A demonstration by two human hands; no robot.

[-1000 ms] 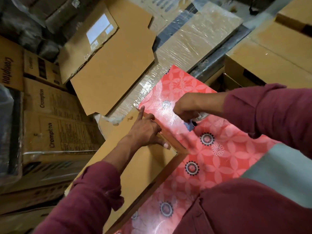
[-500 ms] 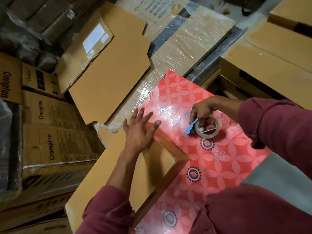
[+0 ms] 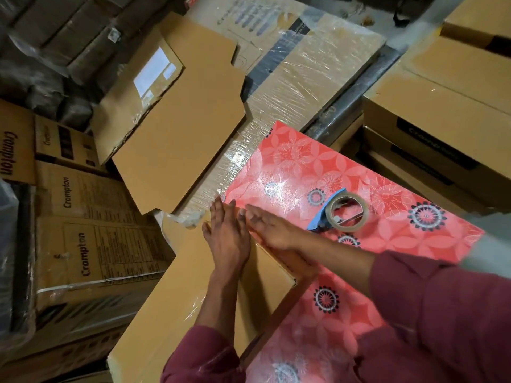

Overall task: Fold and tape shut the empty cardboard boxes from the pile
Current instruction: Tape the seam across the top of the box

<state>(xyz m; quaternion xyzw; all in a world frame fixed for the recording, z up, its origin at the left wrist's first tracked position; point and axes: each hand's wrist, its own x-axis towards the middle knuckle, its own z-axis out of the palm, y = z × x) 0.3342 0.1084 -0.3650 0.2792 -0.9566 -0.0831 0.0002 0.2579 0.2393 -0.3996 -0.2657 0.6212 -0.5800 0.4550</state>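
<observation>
Where the red floral desk [image 3: 392,244] meets stacked Crompton cartons [image 3: 91,244], we count one plain cardboard box [image 3: 177,294], one tape roll [image 3: 347,212]. Our left hand [image 3: 228,239] and right hand [image 3: 272,229] press flat-fingered on the box's far end, the roll just beyond the right hand.

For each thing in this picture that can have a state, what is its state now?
Left hand: open, fingers straight, flat on the box.
Right hand: open, fingers straight, on the box's far edge.
Box: folded, lying on the cloth, under both hands.
Tape roll: lying on the cloth, held by nobody.
Flat carton: unfolded, leaning on the wrapped stack.
Cloth: spread flat.
</observation>
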